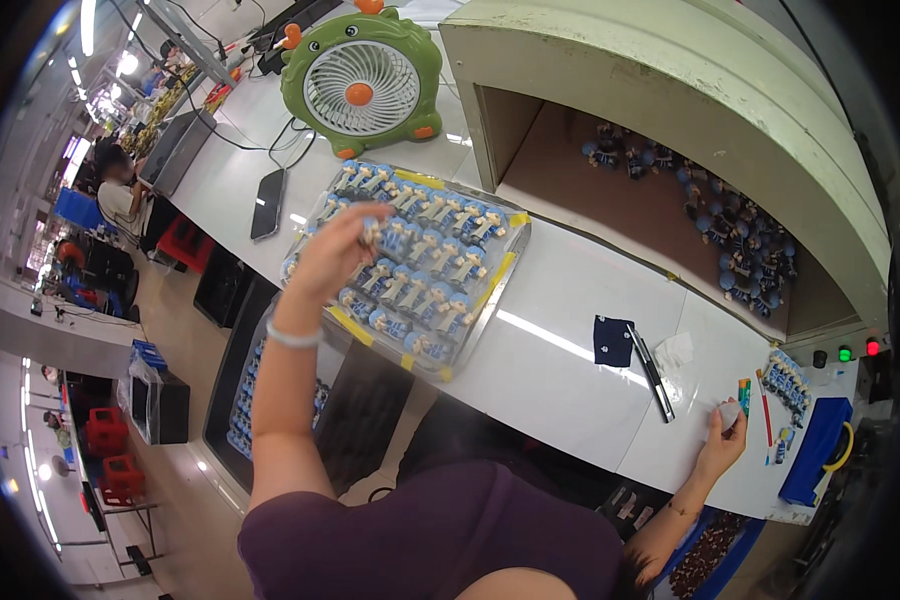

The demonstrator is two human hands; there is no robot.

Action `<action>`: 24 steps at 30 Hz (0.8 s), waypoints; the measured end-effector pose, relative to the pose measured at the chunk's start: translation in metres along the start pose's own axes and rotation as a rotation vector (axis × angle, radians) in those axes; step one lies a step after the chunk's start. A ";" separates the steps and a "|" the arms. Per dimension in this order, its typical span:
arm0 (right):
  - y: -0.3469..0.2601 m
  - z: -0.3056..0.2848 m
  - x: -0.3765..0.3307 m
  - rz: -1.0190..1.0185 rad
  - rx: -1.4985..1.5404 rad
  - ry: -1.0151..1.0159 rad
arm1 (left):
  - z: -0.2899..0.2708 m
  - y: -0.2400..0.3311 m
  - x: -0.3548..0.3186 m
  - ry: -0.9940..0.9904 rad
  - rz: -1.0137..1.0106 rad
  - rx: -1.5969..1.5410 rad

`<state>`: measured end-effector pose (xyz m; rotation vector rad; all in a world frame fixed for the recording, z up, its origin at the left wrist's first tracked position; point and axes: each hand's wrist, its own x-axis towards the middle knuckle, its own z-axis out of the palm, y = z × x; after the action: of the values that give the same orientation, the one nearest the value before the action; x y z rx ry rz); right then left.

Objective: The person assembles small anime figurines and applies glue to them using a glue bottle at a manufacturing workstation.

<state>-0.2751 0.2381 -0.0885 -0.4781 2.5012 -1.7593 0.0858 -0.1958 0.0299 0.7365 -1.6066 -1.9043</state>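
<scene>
My left hand (338,252) reaches over a clear plastic tray (457,362) edged with yellow tape. Rows of small blue-capped figurines (410,290) lie in it. Between the thumb and fingers of that hand is one blue-and-white figurine (372,232), slightly blurred, apparently pinched. At the right of the table my right hand (720,442) is closed on a crumpled white tissue (730,411). Close beside it are a small green tube (744,393) and a thin red stick (767,412).
A green fan (360,85) and a phone (268,204) stand beyond the tray. More figurines (750,250) fill part of a beige box-like housing (610,60). A dark cloth (612,341), a black pen (652,375) and a blue bin (815,450) lie rightward. Another tray sits below, left.
</scene>
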 end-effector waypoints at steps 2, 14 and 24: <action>0.001 -0.002 0.001 0.001 -0.009 0.005 | -0.020 0.008 0.038 0.052 0.076 0.303; 0.002 0.000 0.001 -0.048 -0.007 0.139 | -0.055 -0.014 0.155 -0.057 0.251 1.465; -0.013 0.001 -0.003 -0.053 -0.075 0.106 | 0.182 0.007 0.118 -0.807 0.412 1.239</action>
<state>-0.2694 0.2342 -0.0773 -0.4709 2.6585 -1.7595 -0.1260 -0.1534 0.0547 -0.0703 -3.1498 -0.7255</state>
